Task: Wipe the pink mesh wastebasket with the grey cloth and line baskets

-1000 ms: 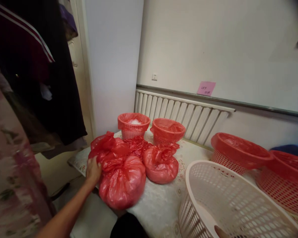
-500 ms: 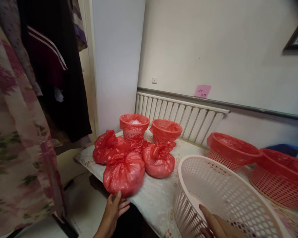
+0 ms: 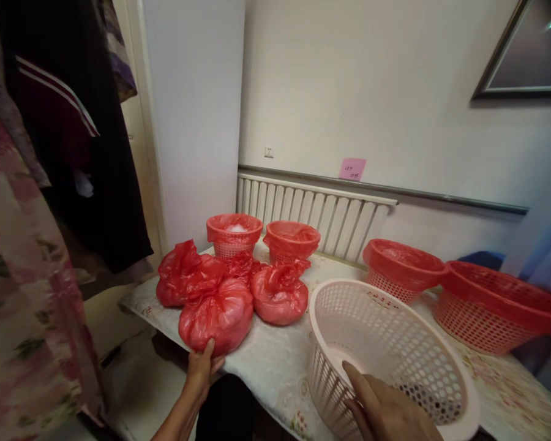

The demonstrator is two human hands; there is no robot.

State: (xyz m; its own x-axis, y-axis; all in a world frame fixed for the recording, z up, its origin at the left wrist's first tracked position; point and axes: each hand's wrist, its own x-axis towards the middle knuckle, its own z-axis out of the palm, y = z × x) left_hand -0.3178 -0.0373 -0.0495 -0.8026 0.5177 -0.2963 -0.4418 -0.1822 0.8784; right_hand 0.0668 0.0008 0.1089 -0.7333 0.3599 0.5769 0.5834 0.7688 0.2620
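Note:
My left hand (image 3: 202, 367) reaches up to a knotted red plastic bag (image 3: 217, 320) near the table's front edge. Its thumb rests against the bag's near side, and its stretched fingers go partly out of sight under the bag. Beyond this one, more tied red bags sit close together, one to the left (image 3: 172, 288) and one to the right (image 3: 280, 300); what they contain is hidden. My right hand (image 3: 388, 404) grips the near rim of a large white perforated plastic basket (image 3: 319, 361), fingers over the edge and thumb outside. Dark round marks show at the basket's bottom.
Red-lined baskets stand at the back (image 3: 234, 233), (image 3: 292, 240) and right (image 3: 401, 266), (image 3: 496, 306). The patterned cloth (image 3: 275, 373) covers the table. Behind are a radiator (image 3: 312, 211) and a white cabinet (image 3: 197, 122). Clothes (image 3: 22, 263) hang at left.
My left hand has moved forward and up against the near red bag. My right hand stays at the white basket's rim. The view has turned to the right.

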